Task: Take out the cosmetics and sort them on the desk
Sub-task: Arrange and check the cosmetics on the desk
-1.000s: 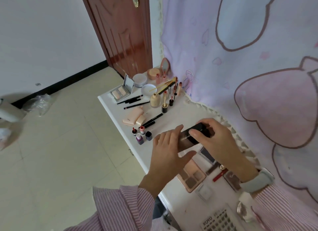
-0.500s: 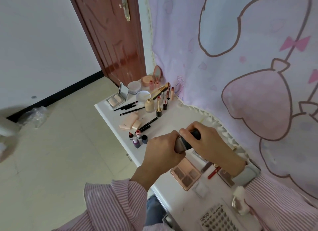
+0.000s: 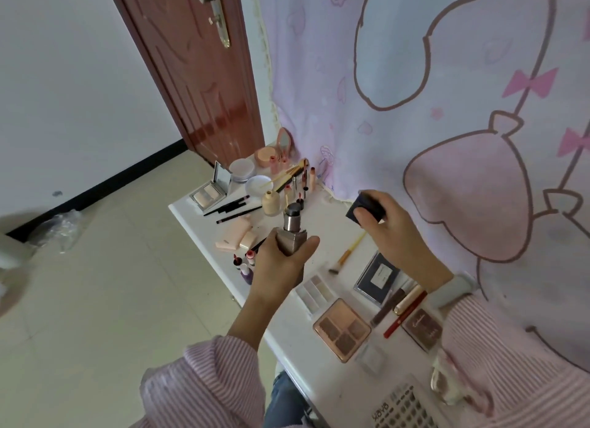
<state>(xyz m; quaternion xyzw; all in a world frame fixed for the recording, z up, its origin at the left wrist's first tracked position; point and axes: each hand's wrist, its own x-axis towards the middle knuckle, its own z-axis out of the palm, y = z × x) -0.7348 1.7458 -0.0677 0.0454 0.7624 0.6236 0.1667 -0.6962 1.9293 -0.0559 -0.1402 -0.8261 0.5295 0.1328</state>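
My left hand grips a taupe square bottle upright above the white desk; its silver neck and dark pump top are bare. To the right and slightly higher, my right hand holds the bottle's black cap, well apart from the bottle. Below the hands lie a brown eyeshadow palette, a pale palette, a dark flat case and a small brush.
Sorted cosmetics fill the desk's far end: an open mirrored compact, black pencils, a cream bottle, small nail polish bottles. Lip tubes lie by my right wrist. A curtain hangs on the right, and a door stands behind.
The cap has come off the bottle: my right hand pulled it away to the upper right, while my left hand turned the bottle upright. The view tilted upward.
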